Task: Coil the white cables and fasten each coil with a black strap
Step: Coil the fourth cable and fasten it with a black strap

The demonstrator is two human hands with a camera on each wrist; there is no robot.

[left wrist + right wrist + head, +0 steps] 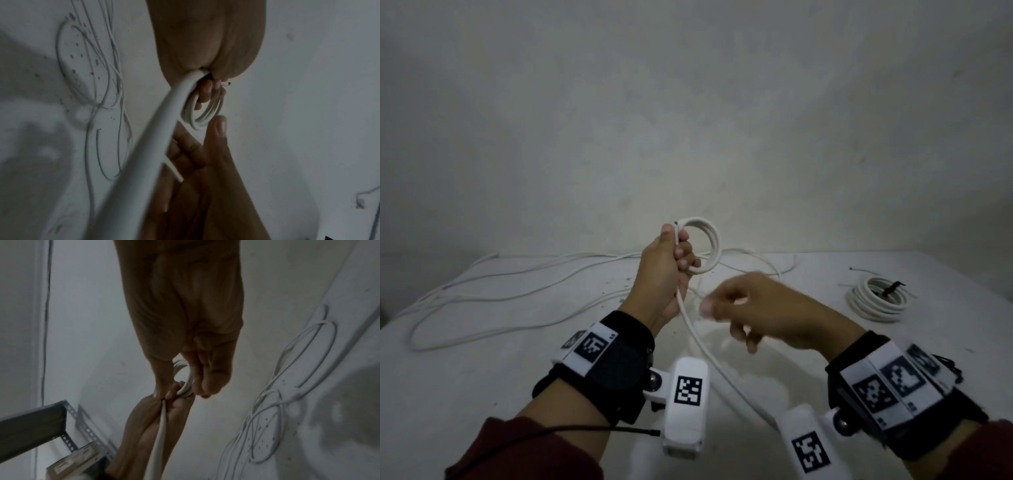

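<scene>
Small white cable coil (705, 245) gripped by left hand (666, 270) at frame centre, right hand (760, 305) blurred — loosely curled, nothing held, its fingertips hard to make out.

The cable (702, 246) is white, as is the coil (876, 301) on the white, dark-speckled tabletop (482, 377); a black strap (891, 287) crosses that coil. Wristbands (616, 370) are black with black-and-white square-patterned tags. Sleeves (544, 452) are dark red. The wall (688, 102) is off-white.
</scene>
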